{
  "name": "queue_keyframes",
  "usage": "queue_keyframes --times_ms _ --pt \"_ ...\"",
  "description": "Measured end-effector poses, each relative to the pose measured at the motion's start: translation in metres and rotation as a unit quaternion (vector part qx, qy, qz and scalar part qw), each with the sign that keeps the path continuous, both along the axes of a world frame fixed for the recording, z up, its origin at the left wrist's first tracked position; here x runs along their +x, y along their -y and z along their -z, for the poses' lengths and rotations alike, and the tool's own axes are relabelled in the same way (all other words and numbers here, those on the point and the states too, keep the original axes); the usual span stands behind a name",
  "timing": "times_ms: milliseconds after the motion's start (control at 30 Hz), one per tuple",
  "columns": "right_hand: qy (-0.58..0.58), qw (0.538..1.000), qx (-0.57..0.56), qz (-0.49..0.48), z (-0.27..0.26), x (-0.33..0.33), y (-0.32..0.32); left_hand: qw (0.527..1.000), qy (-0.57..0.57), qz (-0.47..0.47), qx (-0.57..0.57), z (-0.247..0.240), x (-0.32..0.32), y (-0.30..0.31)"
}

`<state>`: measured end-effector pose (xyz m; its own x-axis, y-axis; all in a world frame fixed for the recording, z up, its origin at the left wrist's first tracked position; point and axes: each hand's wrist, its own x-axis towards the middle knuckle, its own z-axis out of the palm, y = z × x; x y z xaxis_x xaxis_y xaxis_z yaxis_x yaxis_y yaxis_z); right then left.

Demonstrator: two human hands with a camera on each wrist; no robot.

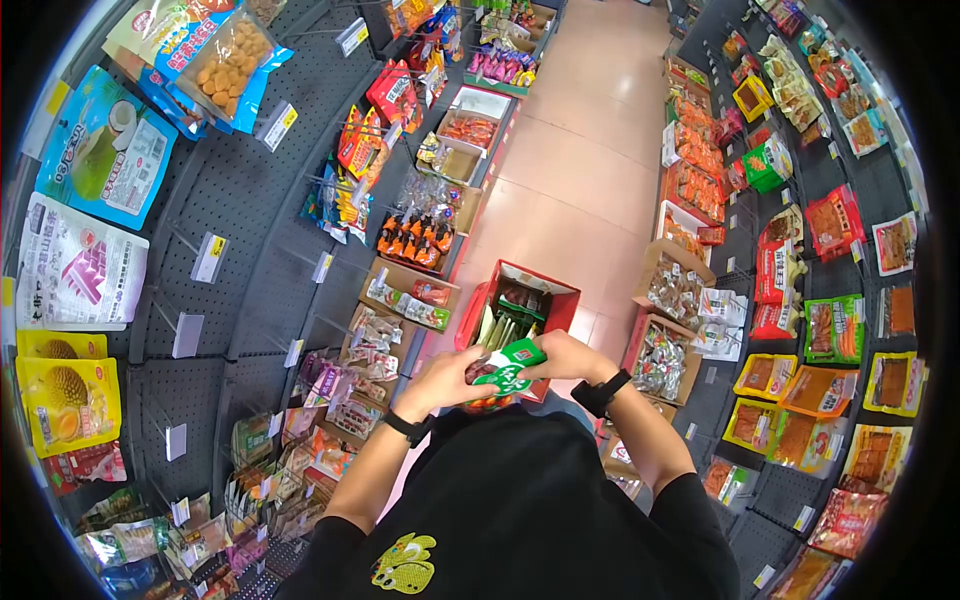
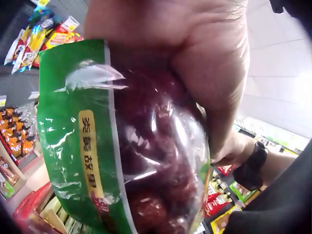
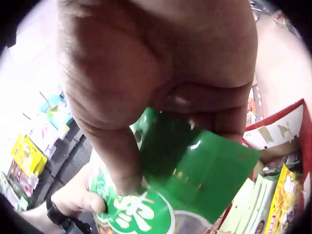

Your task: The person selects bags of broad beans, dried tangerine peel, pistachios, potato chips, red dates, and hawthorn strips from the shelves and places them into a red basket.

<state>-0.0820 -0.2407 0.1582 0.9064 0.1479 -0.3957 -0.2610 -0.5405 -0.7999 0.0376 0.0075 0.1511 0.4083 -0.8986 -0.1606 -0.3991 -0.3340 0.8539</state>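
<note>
Both hands (image 1: 448,382) (image 1: 577,361) grip grn/clear pkt (image 1: 508,370) nr red box (image 1: 563,308)

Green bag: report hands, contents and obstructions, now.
Left hand gripping green bag; right hand pinching its end. Dark red fruit showing inside. Red box just beyond in head view; nothing seen blocking the hands.

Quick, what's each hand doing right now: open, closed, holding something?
Left hand: closed, holding the green bag at one side.
Right hand: closed, pinching that bag's green end.
</note>
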Motion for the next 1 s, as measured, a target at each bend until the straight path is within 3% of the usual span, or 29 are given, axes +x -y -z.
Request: queue_keyframes --times_ms 200,267,300,367,433,500,567,633,667,700,767,833,900,967,1000 --pt "0.016 0.990 -0.142 -0.013 0.004 -0.013 -0.007 0.999 -0.001 0.014 0.031 0.013 -0.004 0.011" --pt "0.040 0.982 -0.183 -0.024 0.004 -0.016 -0.006 0.987 0.061 -0.117 -0.096 0.032 -0.007 0.004" --pt "0.059 0.977 -0.206 0.003 0.000 -0.016 -0.005 0.986 0.061 -0.119 -0.098 0.041 -0.005 -0.003" --pt "0.080 0.969 -0.231 0.025 0.001 -0.012 0.000 0.972 0.034 -0.231 -0.030 0.065 0.002 -0.033" --pt "0.067 0.955 -0.269 0.109 0.014 -0.007 0.005 0.953 -0.065 -0.295 0.017 0.104 -0.001 -0.073" --pt "0.077 0.951 -0.279 0.105 0.026 0.006 0.013 0.939 -0.104 -0.319 0.075 0.137 -0.010 -0.120" --pt "0.031 0.920 -0.387 0.051 0.066 0.022 0.026 0.945 -0.001 -0.321 0.069 0.184 -0.031 -0.176" --pt "0.013 0.907 -0.420 0.032 0.098 0.033 0.033 0.926 0.010 -0.346 0.150 0.235 -0.063 -0.239" --pt "-0.006 0.893 -0.449 0.013 0.115 0.039 0.033 0.883 -0.142 -0.427 0.136 0.232 -0.079 -0.252" --pt "-0.003 0.893 -0.450 0.007 0.132 0.043 0.033 0.810 -0.291 -0.495 0.117 0.228 -0.097 -0.265" --pt "-0.042 0.882 -0.468 0.025 0.161 0.044 0.033 0.691 -0.424 -0.572 0.122 0.248 -0.147 -0.312" --pt "-0.055 0.883 -0.462 0.060 0.172 0.041 0.027 0.620 -0.452 -0.629 0.128 0.231 -0.171 -0.314" --pt "-0.084 0.893 -0.432 0.096 0.177 0.037 0.021 0.627 -0.455 -0.592 0.223 0.231 -0.220 -0.347" --pt "-0.104 0.898 -0.410 0.120 0.184 0.036 0.019 0.621 -0.453 -0.602 0.215 0.229 -0.248 -0.355" --pt "-0.097 0.901 -0.402 0.128 0.186 0.034 0.017 0.724 -0.392 -0.508 0.254 0.227 -0.253 -0.363"
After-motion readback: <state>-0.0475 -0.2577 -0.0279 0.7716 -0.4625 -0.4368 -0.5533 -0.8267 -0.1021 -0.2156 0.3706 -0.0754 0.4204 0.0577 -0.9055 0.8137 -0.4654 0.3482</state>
